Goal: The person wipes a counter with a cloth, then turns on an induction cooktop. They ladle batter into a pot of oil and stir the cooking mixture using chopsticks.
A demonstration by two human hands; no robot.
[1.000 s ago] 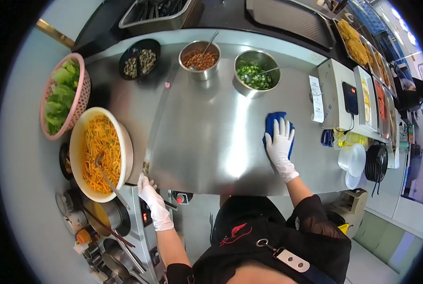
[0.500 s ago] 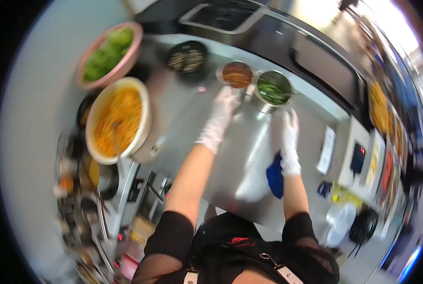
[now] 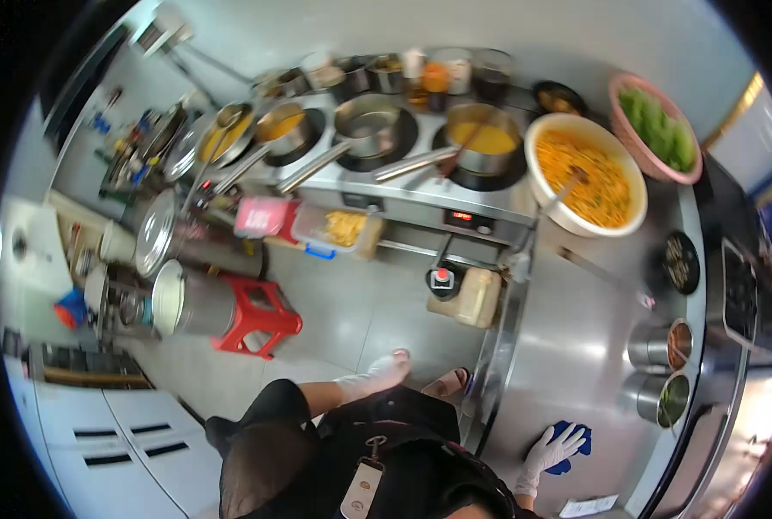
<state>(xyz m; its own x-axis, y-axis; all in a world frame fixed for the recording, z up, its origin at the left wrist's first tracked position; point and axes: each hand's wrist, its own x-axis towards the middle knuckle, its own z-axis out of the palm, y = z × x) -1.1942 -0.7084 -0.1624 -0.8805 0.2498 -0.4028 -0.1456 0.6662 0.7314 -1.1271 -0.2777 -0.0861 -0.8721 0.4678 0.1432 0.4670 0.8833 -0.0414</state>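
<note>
My right hand (image 3: 552, 451), in a white glove, lies spread over a blue cloth (image 3: 583, 439) on the steel counter (image 3: 559, 346). At the lower middle, in front of my body, my gloved left hand (image 3: 384, 372) hangs above the floor, blurred, its fingers hard to make out. Beyond my right hand stand a steel pot of chopped greens (image 3: 673, 400) and a steel pot of reddish-brown bits (image 3: 679, 344). Farther up the counter sits a white bowl of orange shreds (image 3: 585, 173) with a ladle in it.
A stove (image 3: 386, 186) along the back wall carries several pans. Below it are a clear food box (image 3: 338, 229) and a beige jug (image 3: 477, 298). A red stool (image 3: 261, 316) with a large pot (image 3: 204, 303) stands left. A pink basket of lettuce (image 3: 658, 130) is at the upper right.
The view has swung left towards the stove. My hands have left the two steel pots, which now stand near the counter's far edge. My right hand is back on the cloth; my left has drawn back.
</note>
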